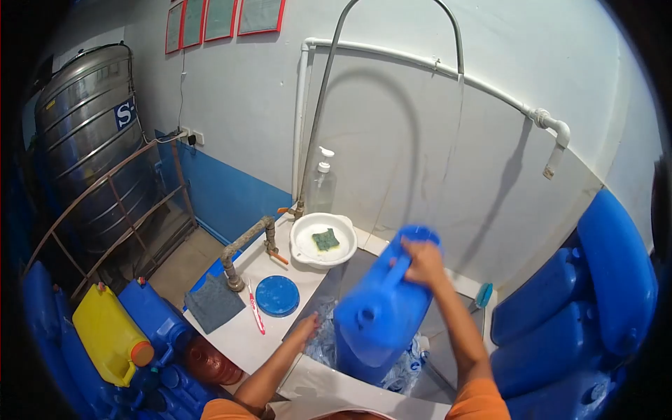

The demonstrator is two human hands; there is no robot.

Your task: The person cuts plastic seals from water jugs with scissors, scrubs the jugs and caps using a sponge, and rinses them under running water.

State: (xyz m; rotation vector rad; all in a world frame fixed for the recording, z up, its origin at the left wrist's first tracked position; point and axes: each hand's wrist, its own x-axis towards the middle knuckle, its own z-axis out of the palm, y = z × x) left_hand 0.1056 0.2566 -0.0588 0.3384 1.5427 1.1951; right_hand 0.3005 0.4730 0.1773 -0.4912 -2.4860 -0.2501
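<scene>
My right hand [424,263] is closed around the handle of a blue plastic jerrycan [385,308], held tilted over the sink [442,364]. The jerrycan is slightly blurred, and its wide opening faces up toward the thin stream of water from the curved tap pipe [458,42]. My left hand [306,332] is low at the sink's left side, beside the jerrycan. Its fingers are small and blurred, so their grip is unclear. Clear plastic bottles [402,374] with some blue parts lie in the sink under the jerrycan.
On the left counter are a white basin [323,263] holding a green scouring pad [325,240], a blue round lid [277,296], a toothbrush [257,312] and a grey cloth [214,304]. A pump bottle [322,185] stands behind. Blue containers [542,294] line the right; a yellow one [105,329] sits left.
</scene>
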